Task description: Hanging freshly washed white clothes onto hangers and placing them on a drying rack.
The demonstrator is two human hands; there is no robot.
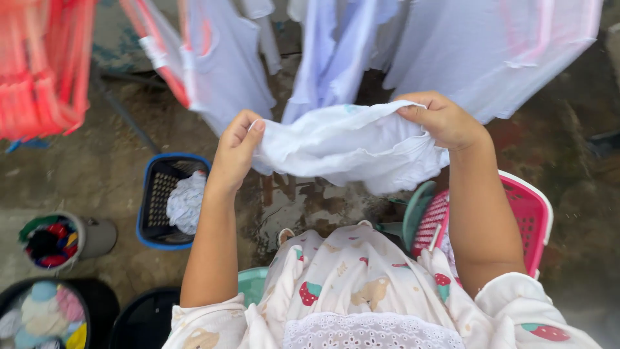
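Blue basket (150,213) holds white cloth (186,201); grey tub (97,236), coloured pegs (48,244).

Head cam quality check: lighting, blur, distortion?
Head view: soft, even daylight, no hard shadows or glare. The white cloth held by the left hand and right hand is fairly sharp; the hanging garments at the top are smeared and pale; the red rack is blurred. Wide-angle stretch shows at the edges.
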